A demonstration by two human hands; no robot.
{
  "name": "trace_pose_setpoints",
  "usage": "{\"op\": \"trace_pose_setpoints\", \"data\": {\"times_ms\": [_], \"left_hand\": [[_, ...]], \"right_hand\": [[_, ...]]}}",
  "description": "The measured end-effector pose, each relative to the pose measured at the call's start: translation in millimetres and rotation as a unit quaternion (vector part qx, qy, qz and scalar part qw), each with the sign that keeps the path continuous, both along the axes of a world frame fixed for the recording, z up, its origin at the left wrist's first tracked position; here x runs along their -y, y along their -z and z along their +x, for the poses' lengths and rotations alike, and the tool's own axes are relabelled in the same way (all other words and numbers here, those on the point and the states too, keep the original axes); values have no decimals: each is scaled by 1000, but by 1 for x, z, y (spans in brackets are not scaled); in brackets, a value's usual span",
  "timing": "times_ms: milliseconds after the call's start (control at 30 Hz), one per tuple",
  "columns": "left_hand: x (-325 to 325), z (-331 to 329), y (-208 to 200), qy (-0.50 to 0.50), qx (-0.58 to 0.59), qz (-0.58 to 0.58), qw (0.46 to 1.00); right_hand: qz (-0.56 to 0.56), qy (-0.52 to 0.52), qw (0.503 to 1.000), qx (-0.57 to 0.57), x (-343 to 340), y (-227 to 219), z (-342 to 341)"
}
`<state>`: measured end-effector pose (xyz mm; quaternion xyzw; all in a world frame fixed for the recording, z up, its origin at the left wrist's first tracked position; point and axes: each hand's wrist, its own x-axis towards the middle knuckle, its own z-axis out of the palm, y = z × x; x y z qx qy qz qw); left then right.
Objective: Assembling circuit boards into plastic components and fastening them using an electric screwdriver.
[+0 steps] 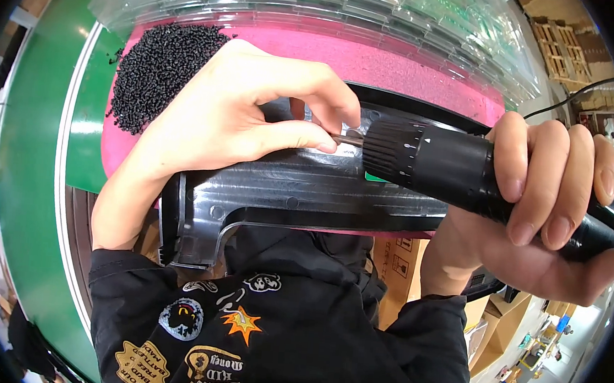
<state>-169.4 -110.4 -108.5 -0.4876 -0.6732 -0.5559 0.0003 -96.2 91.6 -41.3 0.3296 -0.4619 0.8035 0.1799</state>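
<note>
My right hand (548,201) is wrapped round a black electric screwdriver (452,159), which lies nearly level and points left. From its ribbed collar sticks out a thin metal bit (352,140). The thumb and fingers of my left hand (256,106) pinch in at the tip of this bit; whether a small screw sits there too is hidden. Beneath both hands lies a glossy black plastic housing (250,192) with a raised rim and a cut-out on its near side. A bit of green (373,177) shows under the screwdriver's collar.
Small black screws lie in a heap (162,67) on the pink mat (281,47), left of the housing. Stacked clear plastic trays (320,7) with green parts line the far side. Cardboard boxes (401,269) stand below the right arm. A black cable (570,98) hangs at the right.
</note>
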Motion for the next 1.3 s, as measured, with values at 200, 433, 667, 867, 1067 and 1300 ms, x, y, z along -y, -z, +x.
{"op": "trace_pose_setpoints", "data": {"times_ms": [200,433,667,867,1067,1300], "left_hand": [[2,-1,2,33,8,0,999],[-3,-3,3,-40,-19,-22,999],[-1,-8,0,-66,-77,-27,994],[5,-6,0,-129,-98,-2,987],[18,-16,2,-216,-113,-67,968],[22,-17,19,-177,-138,-210,952]], "right_hand": [[-3,-1,1000,-12,-1,4,5],[172,-33,984,38,-31,2,2],[178,36,976,117,-25,10,9],[205,1,967,150,-10,13,5],[212,15,968,130,-3,15,6],[208,45,968,134,2,12,17]]}}
